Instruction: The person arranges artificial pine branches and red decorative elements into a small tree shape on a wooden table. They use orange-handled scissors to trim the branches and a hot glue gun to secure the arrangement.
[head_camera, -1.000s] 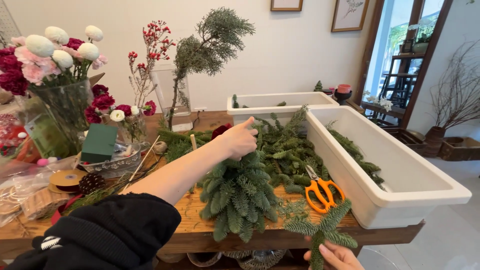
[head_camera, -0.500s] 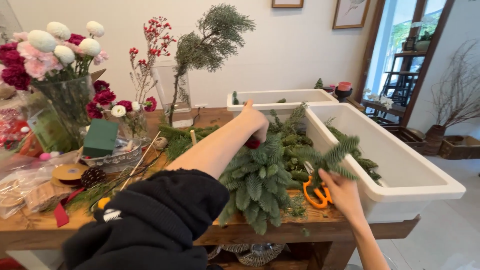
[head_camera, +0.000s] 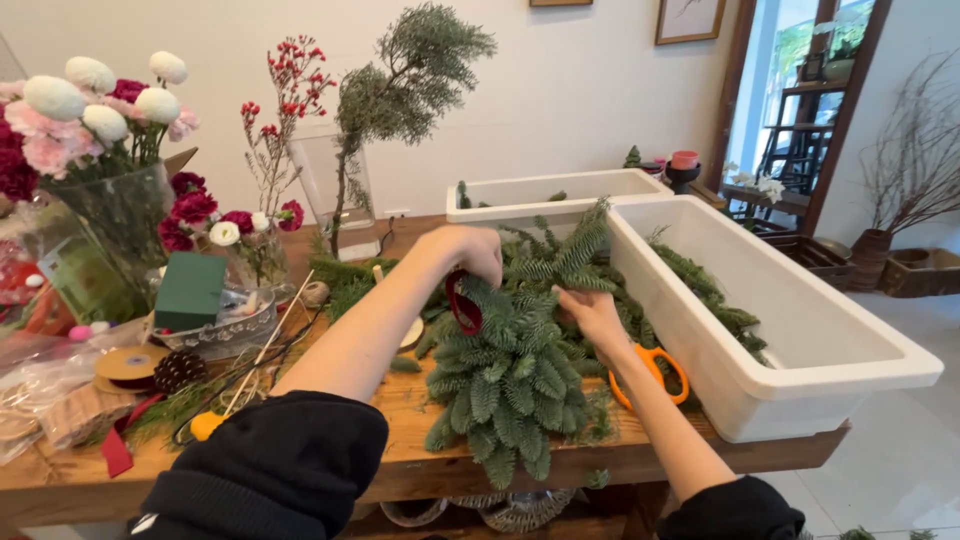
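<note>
Centrally, both hands work on a dense fir-green wreath (head_camera: 510, 390) lying on the wooden table (head_camera: 400, 470) at lower centre of the frame, its lower edge hanging over the table's front edge. Left hand (head_camera: 470, 255) comes in from lower left on a bare forearm with a black sleeve pushed up — fingers curled closed over a dark red tool or ribbon piece (head_camera: 462, 305) at the wreath's upper left; what exactly it is can't be told. Right hand (head_camera: 592, 315) reaches in from lower right, fingers pinched into the fir sprigs at the wreath's upper right edge, grasping greenery. Just under the right wrist lie orange-handled scissors (head_camera: 655, 375), flat on the table, touching the green pile.

Right of the wreath, a long white planter box (head_camera: 800, 370) runs toward the lower right, some fir cuttings inside. A second white planter box (head_camera: 560, 190) stands behind it, centre frame.

Left half — clutter: a dark green foam block (head_camera: 190, 290) on a clear glass dish (head_camera: 225, 330), a pine cone (head_camera: 180, 368), a spool of gold ribbon (head_camera: 128, 362), a yellow-handled tool (head_camera: 205, 425) near the front edge. Upper left, a glass vase of pink, white and dark red flowers (head_camera: 90, 130). Behind, a clear tall vase (head_camera: 335, 190) with a conifer branch (head_camera: 415, 65) and red berry stems (head_camera: 290, 90) beside it.
</note>
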